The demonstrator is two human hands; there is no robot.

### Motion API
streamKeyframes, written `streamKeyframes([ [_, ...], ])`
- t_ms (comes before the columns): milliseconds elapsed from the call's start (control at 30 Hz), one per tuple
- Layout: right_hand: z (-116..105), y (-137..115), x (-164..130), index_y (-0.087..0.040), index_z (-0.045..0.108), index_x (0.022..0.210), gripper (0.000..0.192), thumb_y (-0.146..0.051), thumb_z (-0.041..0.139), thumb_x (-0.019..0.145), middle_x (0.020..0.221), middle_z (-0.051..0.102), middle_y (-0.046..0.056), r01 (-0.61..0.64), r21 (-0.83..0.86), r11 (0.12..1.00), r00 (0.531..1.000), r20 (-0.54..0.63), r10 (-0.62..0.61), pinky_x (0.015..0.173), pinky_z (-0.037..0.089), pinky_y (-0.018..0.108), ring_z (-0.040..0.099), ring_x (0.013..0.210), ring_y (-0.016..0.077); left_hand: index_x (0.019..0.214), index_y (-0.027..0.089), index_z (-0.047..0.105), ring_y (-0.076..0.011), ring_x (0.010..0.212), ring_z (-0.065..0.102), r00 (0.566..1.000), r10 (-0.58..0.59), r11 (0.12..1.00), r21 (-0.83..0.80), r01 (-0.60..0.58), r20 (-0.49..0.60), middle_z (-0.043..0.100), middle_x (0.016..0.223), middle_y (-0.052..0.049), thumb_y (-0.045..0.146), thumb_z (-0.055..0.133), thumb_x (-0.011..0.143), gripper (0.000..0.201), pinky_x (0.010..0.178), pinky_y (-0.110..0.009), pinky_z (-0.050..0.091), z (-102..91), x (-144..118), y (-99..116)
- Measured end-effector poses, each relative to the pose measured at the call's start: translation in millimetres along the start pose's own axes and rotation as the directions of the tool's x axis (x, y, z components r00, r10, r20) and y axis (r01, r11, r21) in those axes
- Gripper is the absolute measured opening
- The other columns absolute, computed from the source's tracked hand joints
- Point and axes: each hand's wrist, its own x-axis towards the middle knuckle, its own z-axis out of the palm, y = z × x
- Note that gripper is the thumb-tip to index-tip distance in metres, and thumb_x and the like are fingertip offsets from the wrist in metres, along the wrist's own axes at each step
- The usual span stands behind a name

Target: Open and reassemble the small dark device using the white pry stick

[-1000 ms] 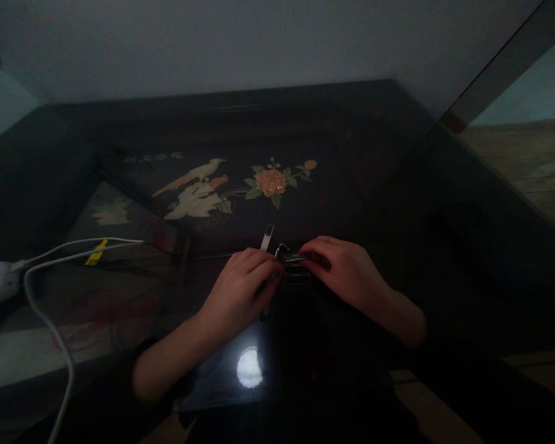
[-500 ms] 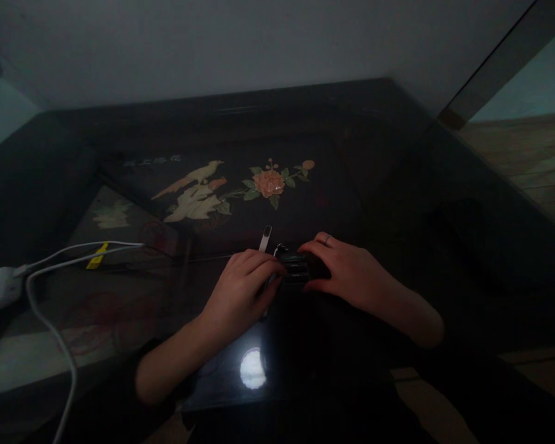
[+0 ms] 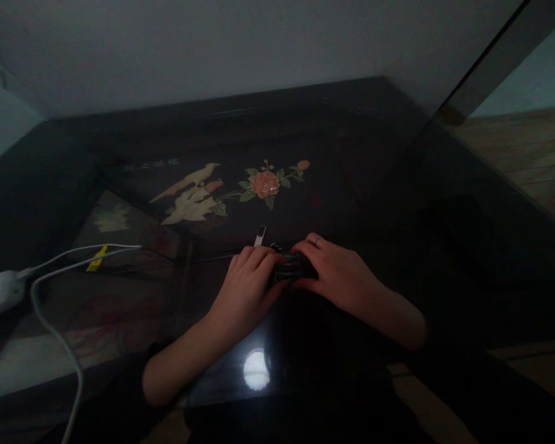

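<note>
A small black ridged object (image 3: 288, 269) is between my two hands at the middle of the table; the dim light hides its exact kind. My left hand (image 3: 246, 280) is closed on its left end, fingers curled and thumb below. At the right end, my right hand (image 3: 346, 271) grips it between thumb and fingers, a ring on one finger. A slim silver piece with a dark tip (image 3: 259, 235) sticks out just beyond my left knuckles, its lower part hidden. Close beside it, a small shiny bit (image 3: 275, 246) shows above the black object.
The dark glossy table (image 3: 388, 246) has a raised bird-and-flower picture (image 3: 264, 184) on it. To the left are a white power strip (image 3: 2, 293), white cables (image 3: 58, 336) and a yellow tag (image 3: 97, 258). A pale wall (image 3: 213, 49) borders the far edge.
My hands have come closer together around the black object, my left fingers covering more of the silver piece. The whole view has shifted slightly.
</note>
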Motion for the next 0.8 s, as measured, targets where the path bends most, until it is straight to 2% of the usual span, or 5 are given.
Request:
streamKeyframes([
  [300,0.7,-0.2,-0.9,-0.018,0.058,0.105,0.035,-0.029,0.076,0.076,0.11,0.061,0.006,0.006,-0.006,1.0,1.0,-0.011,-0.006,0.059,0.047,0.03,0.066,0.083,0.0219,0.107,0.017,0.058,-0.0275,0.099,0.051,0.999,-0.03,0.999,-0.019,0.03,0.026,0.058,0.107,-0.009,0.02,0.063,0.085,0.022,0.085,-0.044,0.045,-0.2,0.8,-1.7],
  [800,0.7,-0.8,1.1,-0.018,0.057,0.107,0.038,-0.029,0.076,0.077,0.11,0.061,0.006,0.012,0.01,1.0,1.0,0.005,-0.012,0.065,0.05,0.032,0.066,0.09,0.0239,0.106,0.016,0.055,-0.0282,0.099,0.05,0.997,-0.042,0.998,-0.038,0.044,0.065,0.056,0.107,-0.01,0.016,0.061,0.085,0.022,0.086,-0.046,0.046,0.2,3.0,0.5],
])
